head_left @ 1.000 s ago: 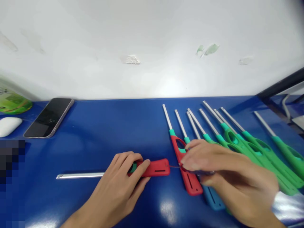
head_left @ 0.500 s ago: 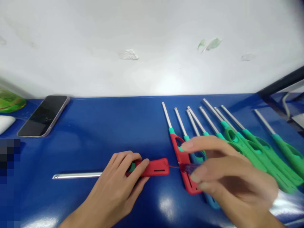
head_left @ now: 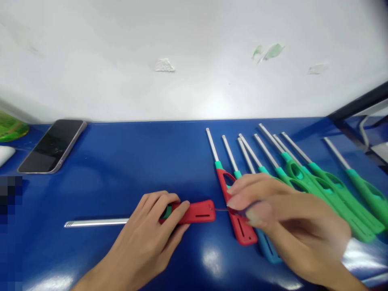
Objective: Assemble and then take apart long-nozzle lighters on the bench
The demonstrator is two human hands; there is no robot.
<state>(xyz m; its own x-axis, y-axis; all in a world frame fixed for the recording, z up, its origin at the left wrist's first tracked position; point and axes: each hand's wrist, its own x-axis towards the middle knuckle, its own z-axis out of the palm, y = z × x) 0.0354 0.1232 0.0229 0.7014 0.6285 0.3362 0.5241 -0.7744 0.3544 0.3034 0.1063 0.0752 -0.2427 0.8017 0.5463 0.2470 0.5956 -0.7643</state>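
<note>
My left hand (head_left: 157,226) is closed round a red lighter (head_left: 200,212) with a long metal tube, which lies sideways on the blue table. The handle's end sticks out to the right of my fingers. My right hand (head_left: 285,218) pinches a small dark purple tool (head_left: 248,207), mostly hidden by the fingers. Its thin shaft reaches left to the end of the red handle. Under and beside my right hand lie a second red lighter (head_left: 242,230) and a blue lighter (head_left: 268,246).
Several green lighters (head_left: 333,194) lie slanted on the right of the blue table (head_left: 145,157). A phone (head_left: 53,145) rests at the back left, near a green object (head_left: 12,127) and a white one (head_left: 5,154). A white wall (head_left: 194,48) stands behind.
The fingers of my right hand have closed more round the small tool, covering more of it. My left hand and the red lighter stay nearly as they were; the view has shifted slightly.
</note>
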